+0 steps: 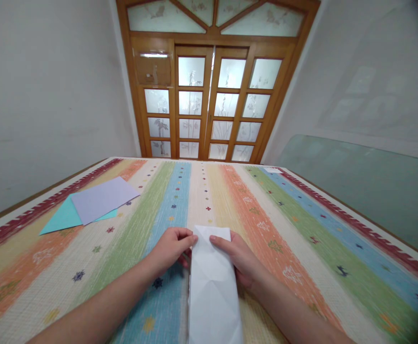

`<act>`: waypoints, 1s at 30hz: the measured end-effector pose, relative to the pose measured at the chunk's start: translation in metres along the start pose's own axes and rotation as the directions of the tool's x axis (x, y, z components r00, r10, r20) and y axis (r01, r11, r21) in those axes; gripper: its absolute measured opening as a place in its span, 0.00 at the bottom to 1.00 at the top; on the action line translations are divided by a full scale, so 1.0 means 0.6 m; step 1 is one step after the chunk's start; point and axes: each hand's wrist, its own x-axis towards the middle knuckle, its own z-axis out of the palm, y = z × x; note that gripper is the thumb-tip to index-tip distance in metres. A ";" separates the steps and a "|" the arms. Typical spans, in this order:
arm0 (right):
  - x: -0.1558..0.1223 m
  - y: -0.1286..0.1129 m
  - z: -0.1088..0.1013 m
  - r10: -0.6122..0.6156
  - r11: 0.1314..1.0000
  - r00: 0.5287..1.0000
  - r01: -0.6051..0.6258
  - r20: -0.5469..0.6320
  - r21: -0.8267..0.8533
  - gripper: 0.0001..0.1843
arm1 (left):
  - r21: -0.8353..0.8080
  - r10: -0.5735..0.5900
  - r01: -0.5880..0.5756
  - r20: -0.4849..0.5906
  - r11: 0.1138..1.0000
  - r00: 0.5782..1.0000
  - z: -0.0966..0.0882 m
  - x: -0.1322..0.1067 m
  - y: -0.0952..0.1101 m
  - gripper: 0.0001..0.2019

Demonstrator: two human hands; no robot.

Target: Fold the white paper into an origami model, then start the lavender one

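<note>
A long folded sheet of white paper (214,286) runs from the bottom edge up to the middle of the table, with crease lines across its face. My left hand (175,244) pinches its far left corner between thumb and fingers. On the opposite side, my right hand (239,258) grips the right edge, its thumb flat on top and its fingers partly hidden beneath the paper. The near end of the paper is cut off by the frame.
A striped, patterned cloth (133,272) covers the table. To the left, a lavender sheet (104,198) overlaps a turquoise sheet (60,217). A small white piece (272,170) lies at the far right. Beyond stand wooden doors with glass panes (209,95); a pale green panel (356,177) leans at the right.
</note>
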 end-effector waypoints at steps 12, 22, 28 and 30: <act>-0.006 -0.003 -0.005 -0.051 0.996 0.998 0.049 -0.025 -0.073 0.18 | 0.043 0.124 -0.119 -0.119 0.992 0.985 0.003 -0.008 0.012 0.17; 0.001 -0.008 -0.023 -0.070 0.983 0.988 0.045 -0.138 -0.177 0.20 | 0.028 0.143 -0.140 -0.159 0.990 0.977 -0.003 -0.009 0.021 0.17; 0.002 -0.012 -0.024 -0.078 0.985 0.980 0.047 -0.182 -0.168 0.22 | 0.053 0.168 -0.161 -0.159 0.985 0.973 -0.006 -0.009 0.021 0.17; 0.003 -0.011 -0.023 -0.077 0.989 0.980 0.051 -0.184 -0.140 0.21 | 0.056 0.169 -0.163 -0.154 0.985 0.974 -0.007 -0.010 0.020 0.17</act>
